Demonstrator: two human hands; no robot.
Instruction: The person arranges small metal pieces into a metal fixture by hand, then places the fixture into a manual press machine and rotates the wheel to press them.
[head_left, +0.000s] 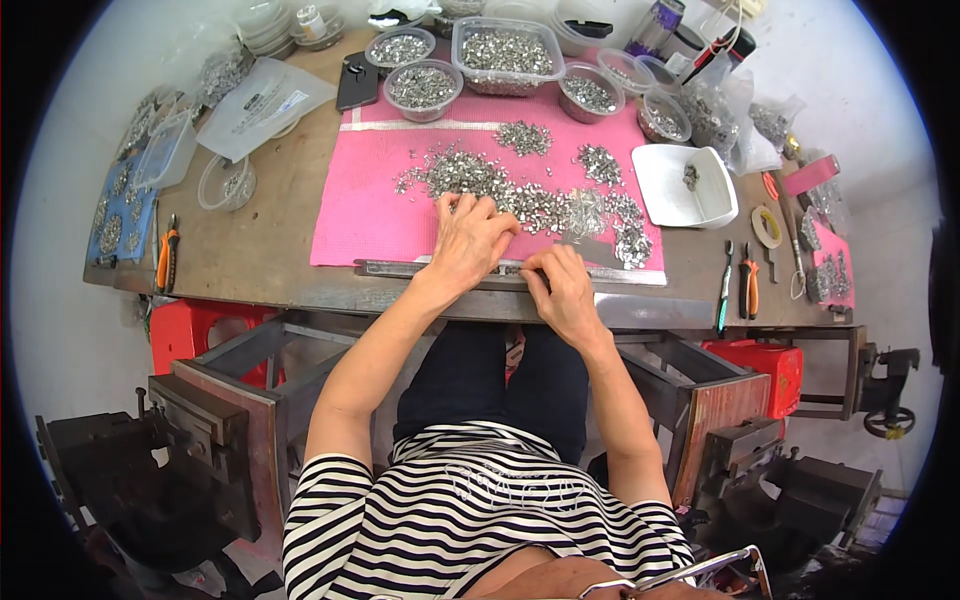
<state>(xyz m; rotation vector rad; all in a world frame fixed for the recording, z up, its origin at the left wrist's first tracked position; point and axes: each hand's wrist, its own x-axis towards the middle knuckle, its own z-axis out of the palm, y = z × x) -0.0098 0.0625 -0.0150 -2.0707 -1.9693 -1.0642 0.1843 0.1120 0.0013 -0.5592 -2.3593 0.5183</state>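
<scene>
My left hand reaches over the near edge of a pile of small silvery metal pieces, its fingers bent down and touching the pile. Its fingertips are partly hidden, so what they hold does not show. Closer to the table's front edge, my right hand is closed, with thumb and fingers drawn together at a long metal strip. Whatever sits in that pinch is too small to name. The strip lies along the near edge of a pink mat. Smaller heaps of metal pieces lie right of the pile.
Tubs of metal pieces line the back. A white square tray stands at the right, near tape, a toothbrush and orange-handled pliers. More pliers and a clear cup are at the left. Vises flank me below.
</scene>
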